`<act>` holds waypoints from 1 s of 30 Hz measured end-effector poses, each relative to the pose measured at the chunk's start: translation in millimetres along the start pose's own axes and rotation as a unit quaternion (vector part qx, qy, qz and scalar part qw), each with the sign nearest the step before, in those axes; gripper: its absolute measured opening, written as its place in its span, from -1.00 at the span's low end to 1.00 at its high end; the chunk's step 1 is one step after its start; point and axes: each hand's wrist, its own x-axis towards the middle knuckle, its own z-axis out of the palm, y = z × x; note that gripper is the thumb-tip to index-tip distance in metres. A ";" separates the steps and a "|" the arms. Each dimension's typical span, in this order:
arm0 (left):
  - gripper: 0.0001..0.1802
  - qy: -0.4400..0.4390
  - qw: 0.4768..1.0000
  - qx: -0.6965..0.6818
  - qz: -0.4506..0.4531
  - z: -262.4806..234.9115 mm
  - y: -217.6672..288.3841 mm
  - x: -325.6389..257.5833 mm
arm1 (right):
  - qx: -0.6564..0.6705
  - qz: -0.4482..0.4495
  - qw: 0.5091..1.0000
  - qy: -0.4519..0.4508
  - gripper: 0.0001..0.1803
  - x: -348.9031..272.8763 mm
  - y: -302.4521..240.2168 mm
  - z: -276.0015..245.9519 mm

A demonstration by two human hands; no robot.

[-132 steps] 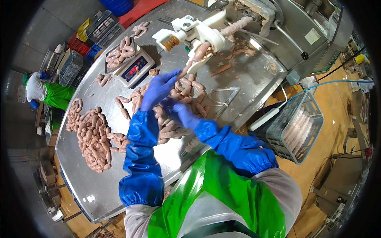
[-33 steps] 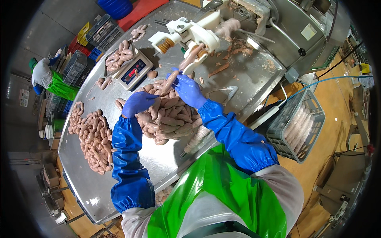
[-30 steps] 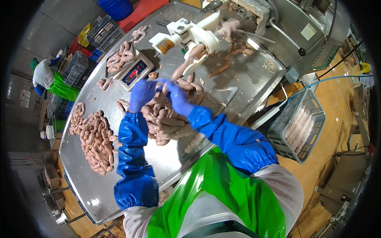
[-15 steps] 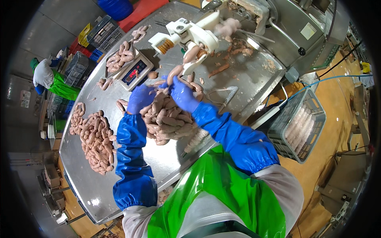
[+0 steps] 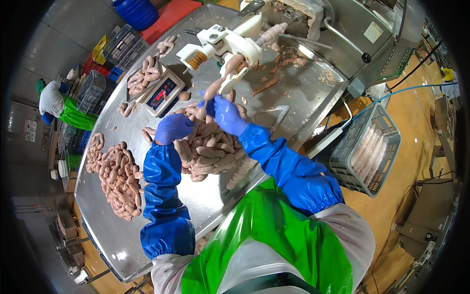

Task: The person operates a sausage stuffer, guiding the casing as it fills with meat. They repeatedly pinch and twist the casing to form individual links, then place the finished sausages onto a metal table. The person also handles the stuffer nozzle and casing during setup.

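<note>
A string of pale pink sausages comes down from the white stuffing head [image 5: 227,46] of a machine. One sausage link [image 5: 213,90] hangs just above my right hand [image 5: 227,115], whose gloved fingers are closed on the string below it. Another link lies between my two hands. At its left side my left hand [image 5: 174,128] is closed, its fingertips partly hidden against the sausages. Both hands wear blue-violet gloves over blue sleeves. Directly beneath them is a heap of linked sausages [image 5: 210,152] on the steel table [image 5: 196,203].
A second sausage pile [image 5: 116,179] lies left. Beyond it, a scale [image 5: 163,94] carries a tray of sausages. Gathered casing [image 5: 241,175] rests near the front edge. A grey crate [image 5: 364,169] with more casing stands right. Another person [image 5: 51,100] works far left.
The sausage string has come further down from the stuffing head. My left hand has dropped slightly away from the right, and a link now shows between them.
</note>
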 end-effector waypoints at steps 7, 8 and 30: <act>-0.55 0.074 0.763 -0.637 -0.084 -2.0 85.2 75.5 | -0.136 0.071 0.988 -0.034 -0.76 -26.3 103.9 -18.2; -0.53 0.268 0.903 -0.333 0.022 -1.2 90.7 73.8 | -0.131 0.106 0.984 -0.050 -0.77 -32.8 94.1 -27.7; -0.68 0.091 0.972 -0.003 -0.218 88.8 -140.7 -108.7 | -0.425 -0.220 0.870 0.121 -0.71 70.6 -291.6 -95.7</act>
